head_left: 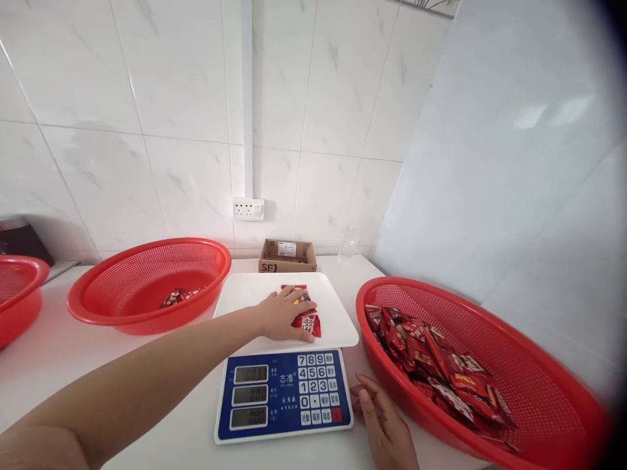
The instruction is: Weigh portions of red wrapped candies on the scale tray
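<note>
My left hand (281, 314) lies over a red snack packet (309, 322) on the white weighing pan (337, 320) of a digital scale. Its fingers are spread across the packet, hiding part of it. The scale's blue panel (287, 431) faces me, with three small displays and a keypad. Low beside the panel's right edge is my right hand (385, 424), thumb and fingers close together. Something reddish shows at those fingertips, too unclear to name. To its right, a red perforated basket (553, 365) holds a heap of red snack packets (441, 365).
Another red basket (147, 320) stands left of the scale, with a few packets (181, 297) inside. Part of a third basket (19, 313) shows at the far left. Behind the scale are an open cardboard box (289, 266) and a clear plastic container (349, 241) near the wall.
</note>
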The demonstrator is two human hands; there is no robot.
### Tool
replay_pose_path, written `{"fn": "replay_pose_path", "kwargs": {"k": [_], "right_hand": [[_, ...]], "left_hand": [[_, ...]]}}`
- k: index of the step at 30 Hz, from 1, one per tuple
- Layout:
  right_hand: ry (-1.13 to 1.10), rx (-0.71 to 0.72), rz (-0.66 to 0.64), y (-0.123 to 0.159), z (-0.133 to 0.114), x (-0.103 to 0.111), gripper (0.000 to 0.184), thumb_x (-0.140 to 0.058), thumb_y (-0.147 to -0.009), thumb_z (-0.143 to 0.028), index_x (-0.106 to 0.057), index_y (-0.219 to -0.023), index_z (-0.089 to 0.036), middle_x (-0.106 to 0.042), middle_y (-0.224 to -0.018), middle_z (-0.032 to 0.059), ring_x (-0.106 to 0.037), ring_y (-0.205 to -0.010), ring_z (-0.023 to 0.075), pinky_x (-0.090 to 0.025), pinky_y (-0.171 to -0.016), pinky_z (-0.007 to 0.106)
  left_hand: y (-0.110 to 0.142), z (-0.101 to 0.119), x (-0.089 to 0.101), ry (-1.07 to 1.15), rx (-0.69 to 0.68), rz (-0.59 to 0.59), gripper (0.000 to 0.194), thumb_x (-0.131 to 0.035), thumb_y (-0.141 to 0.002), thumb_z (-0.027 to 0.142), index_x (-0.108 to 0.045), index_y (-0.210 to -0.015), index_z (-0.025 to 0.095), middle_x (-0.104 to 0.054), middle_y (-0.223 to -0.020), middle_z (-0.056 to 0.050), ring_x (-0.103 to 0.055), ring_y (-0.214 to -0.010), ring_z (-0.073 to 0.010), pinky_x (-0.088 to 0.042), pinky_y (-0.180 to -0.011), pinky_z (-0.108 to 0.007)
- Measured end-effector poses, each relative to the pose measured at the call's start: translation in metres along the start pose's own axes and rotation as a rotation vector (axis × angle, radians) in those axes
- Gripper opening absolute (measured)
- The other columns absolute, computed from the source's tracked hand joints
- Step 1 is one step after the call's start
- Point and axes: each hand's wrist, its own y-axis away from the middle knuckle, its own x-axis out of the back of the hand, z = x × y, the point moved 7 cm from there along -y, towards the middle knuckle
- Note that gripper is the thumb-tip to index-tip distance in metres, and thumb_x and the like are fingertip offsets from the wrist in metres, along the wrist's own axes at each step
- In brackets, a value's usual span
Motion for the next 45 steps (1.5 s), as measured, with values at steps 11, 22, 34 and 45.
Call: {"fn": "replay_pose_path", "kwargs": {"k": [11, 22, 34, 45], "right_hand": [[-0.009, 0.002, -0.035, -0.001, 0.006, -0.001, 0.06, -0.049, -0.077, -0.065, -0.062, -0.108, -0.016, -0.07, -0.096, 0.0123, -0.068, -0.086, 0.0238, -0.056, -0.075, 0.03], [0.023, 0.012, -0.009, 0.002, -0.013, 0.0, 0.057, -0.05, -0.076, -0.064, -0.065, -0.103, -0.017, -0.072, -0.089, 0.0113, -0.069, -0.084, 0.024, -0.057, -0.07, 0.029], [0.038, 0.01, -0.028, 0.001, -0.008, -0.001, 0.058, -0.048, -0.077, -0.065, -0.064, -0.105, -0.016, -0.072, -0.089, 0.0109, -0.069, -0.081, 0.0224, -0.056, -0.071, 0.028], [0.039, 0.015, -0.012, 0.003, -0.01, 0.0, 0.054, -0.049, -0.078, -0.062, -0.065, -0.105, -0.017, -0.073, -0.091, 0.0095, -0.069, -0.085, 0.0224, -0.055, -0.071, 0.027]], "left_hand": [[-0.011, -0.03, 0.035, 0.067, 0.171, 0.334, 0.029, -0.039, -0.089, 0.021, -0.051, -0.115, 0.02, -0.055, -0.117, -0.007, -0.054, -0.108, -0.0197, -0.043, -0.093, -0.032], [0.03, -0.031, 0.031, 0.078, 0.326, 0.065, 0.041, -0.054, -0.075, 0.053, -0.055, -0.103, 0.023, -0.06, -0.104, -0.008, -0.06, -0.092, -0.028, -0.046, -0.072, -0.037], [0.035, -0.037, 0.024, 0.154, 0.414, -0.087, 0.048, -0.066, -0.062, 0.034, -0.053, -0.108, 0.024, -0.051, -0.12, -0.008, -0.062, -0.088, -0.0221, -0.047, -0.061, -0.028], [0.024, -0.044, 0.05, 0.085, 0.393, 0.174, 0.017, -0.042, -0.084, 0.028, -0.045, -0.101, 0.023, -0.061, -0.103, -0.006, -0.059, -0.091, -0.0206, -0.047, -0.07, -0.031]]}}
